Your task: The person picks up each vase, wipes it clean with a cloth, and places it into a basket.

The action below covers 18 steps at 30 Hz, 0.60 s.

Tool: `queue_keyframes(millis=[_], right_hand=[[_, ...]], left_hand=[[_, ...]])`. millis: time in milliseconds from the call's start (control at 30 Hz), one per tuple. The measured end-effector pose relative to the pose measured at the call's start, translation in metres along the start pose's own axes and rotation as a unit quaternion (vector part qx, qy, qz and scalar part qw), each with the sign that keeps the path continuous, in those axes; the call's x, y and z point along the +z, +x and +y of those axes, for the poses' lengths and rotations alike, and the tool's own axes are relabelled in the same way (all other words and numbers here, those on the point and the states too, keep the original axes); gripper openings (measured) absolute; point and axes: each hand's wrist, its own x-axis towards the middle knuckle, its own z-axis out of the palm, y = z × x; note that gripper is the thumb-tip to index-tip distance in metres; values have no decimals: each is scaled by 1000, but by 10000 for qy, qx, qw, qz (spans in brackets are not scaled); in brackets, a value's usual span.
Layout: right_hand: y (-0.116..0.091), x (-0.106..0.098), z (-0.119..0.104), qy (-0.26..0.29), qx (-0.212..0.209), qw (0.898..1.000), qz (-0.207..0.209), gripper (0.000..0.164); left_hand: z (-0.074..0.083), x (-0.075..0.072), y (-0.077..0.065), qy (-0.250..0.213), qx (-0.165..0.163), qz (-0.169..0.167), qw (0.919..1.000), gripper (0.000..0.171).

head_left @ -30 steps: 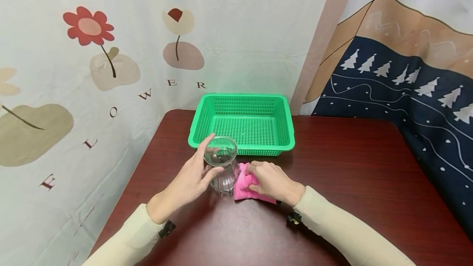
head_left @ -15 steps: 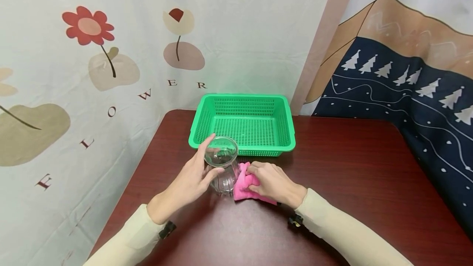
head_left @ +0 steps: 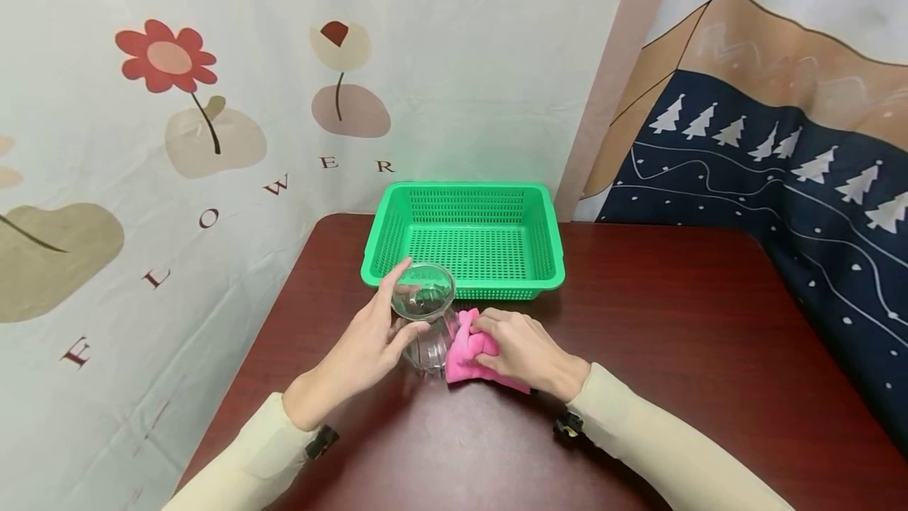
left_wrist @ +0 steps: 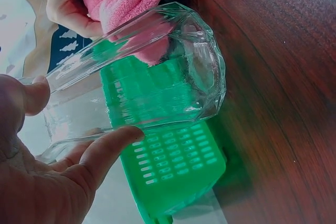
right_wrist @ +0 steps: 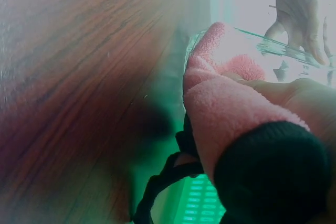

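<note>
"While the person's left hand (head_left: 362, 345) was round that clear, faceted glass jar (head_left: 430, 345), could you see every finger?"

"Not fully. Thumb and fingers were clamped on it near the rim, but parts of them were hidden behind the glass."

"And where was the jar?"

"Just in front of the green perforated plastic basket (head_left: 504, 285), mouth up, at the dark red-brown wood-grain table (head_left: 674, 314). Whether its base touched the wood, I couldn't tell."

"What about the right hand (head_left: 525, 349)?"

"Clamped on a bundled, fuzzy pink cloth (head_left: 464, 361), some fingertips lost in the folds. The cloth was up against the jar's side; from the left wrist, pink showed through the glass."

"Anything murky?"

"From the right wrist, a dark round shape (right_wrist: 273, 171) at the cloth's near end was too black to make out, and so was whatever the black curved strap (right_wrist: 155, 187) belonged to. Around the left hand, that view washed out white."

"Any writing?"

"Brown capitals (head_left: 328, 162) on the pale flower-printed wall cloth (head_left: 461, 61) spelled FLOWER. One printed bloom was cut off at the left edge, and both cream sleeves (head_left: 667, 432) ran out at the bottom."
</note>
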Motion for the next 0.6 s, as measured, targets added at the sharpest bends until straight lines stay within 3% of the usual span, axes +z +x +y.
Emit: queue_keyframes(millis=[600], right_hand=[[0, 0, 0, 253, -279, 9966, 734, 42]], left_hand=[[0, 0, 0, -17, 95, 36, 9999, 103]])
